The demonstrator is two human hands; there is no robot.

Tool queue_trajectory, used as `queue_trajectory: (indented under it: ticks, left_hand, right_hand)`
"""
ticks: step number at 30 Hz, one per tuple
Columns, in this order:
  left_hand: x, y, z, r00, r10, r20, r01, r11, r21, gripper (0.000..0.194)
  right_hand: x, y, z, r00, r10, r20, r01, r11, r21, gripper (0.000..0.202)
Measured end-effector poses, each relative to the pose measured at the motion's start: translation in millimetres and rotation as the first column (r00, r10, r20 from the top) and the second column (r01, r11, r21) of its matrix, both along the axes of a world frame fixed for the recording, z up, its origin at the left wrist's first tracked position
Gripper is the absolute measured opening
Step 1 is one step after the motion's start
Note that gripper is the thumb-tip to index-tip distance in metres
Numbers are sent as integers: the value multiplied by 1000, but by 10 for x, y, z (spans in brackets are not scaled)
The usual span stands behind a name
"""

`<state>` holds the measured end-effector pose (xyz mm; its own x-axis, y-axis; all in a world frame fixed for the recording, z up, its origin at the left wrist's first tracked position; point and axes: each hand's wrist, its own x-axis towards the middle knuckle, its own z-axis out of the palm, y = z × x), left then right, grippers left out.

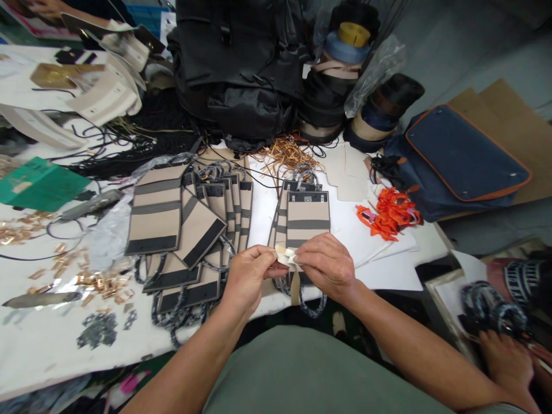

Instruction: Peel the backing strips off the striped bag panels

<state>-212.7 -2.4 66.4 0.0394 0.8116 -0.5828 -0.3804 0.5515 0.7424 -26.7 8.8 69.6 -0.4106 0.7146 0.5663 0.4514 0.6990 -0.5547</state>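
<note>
Just in front of my body, my left hand and my right hand pinch a small cream-white folded piece between them. Its exact kind I cannot make out. A narrow tan strip hangs below the fingers. Under and behind my hands lies a small stack of beige bag panels with black bands and handles wrapped in dark-speckled plastic. To the left of my left hand is a larger, overlapping pile of similar panels; one wrapped handle sticks out beside that hand.
Gold metal pieces and dark small squares lie at left near a green box. A black backpack and ribbon rolls stand behind. Orange straps and a navy bag are right. Another person's hand shows lower right.
</note>
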Motion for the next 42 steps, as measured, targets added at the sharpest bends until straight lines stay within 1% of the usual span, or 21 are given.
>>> queue_trajectory:
  ticks: [3,8,15,18,22,24,26,28,31,33,34,37,39,42]
  left_hand:
    - [-18,-6,-19,997,25,79,-25,1000,-11,16]
    - [-37,-12,26,980,20,196,-14,999,-29,16]
    - [-31,-31,62,963,-4,268,8,1000,-15,15]
    - [-39,-35,70,965,-39,261,40,999,3,20]
    - [-63,-21,87,984,-102,145,107,994,-30,29]
    - [-77,-10,87,988,-82,128,90,995,-53,28]
    - [-90,-2,77,987,-30,161,42,997,-71,25]
    - [-98,-3,59,979,26,204,-11,997,-75,22]
    - [-90,-26,29,971,92,222,-90,996,-22,19]
    - [-67,-51,19,980,88,177,-98,994,48,18]
    - [-50,-63,19,988,65,141,-78,993,89,19]
    - [8,-83,50,999,-40,34,33,981,190,23]
    - [46,-78,93,995,-102,15,97,974,206,25]
    - [101,-46,156,987,-155,36,145,969,199,31]
  right_hand:
    - [0,12,10,1000,-22,-15,22,999,-33,24]
    - [-15,30,39,998,-33,-57,28,996,-83,24]
    - [-31,21,46,1000,9,-19,-11,995,-98,21]
    - [-48,8,31,1000,22,10,-20,994,-105,20]
    - [-63,-12,58,995,60,82,-55,996,-64,16]
    - [-68,-35,78,993,63,104,-60,997,-39,14]
    - [-70,-70,89,989,78,127,-75,997,-29,13]
    - [-67,-107,90,987,99,126,-94,995,-46,14]
    - [-56,-134,96,997,76,31,-72,992,-107,18]
    - [-51,-121,123,999,20,-48,-27,986,-163,19]
    - [-52,-107,145,997,-6,-75,-8,982,-191,18]
    - [-68,-50,234,989,-76,-126,36,954,-298,8]
    - [-79,-12,291,977,-144,-159,69,913,-402,4]
    - [-75,46,331,951,-257,-173,126,831,-541,7]
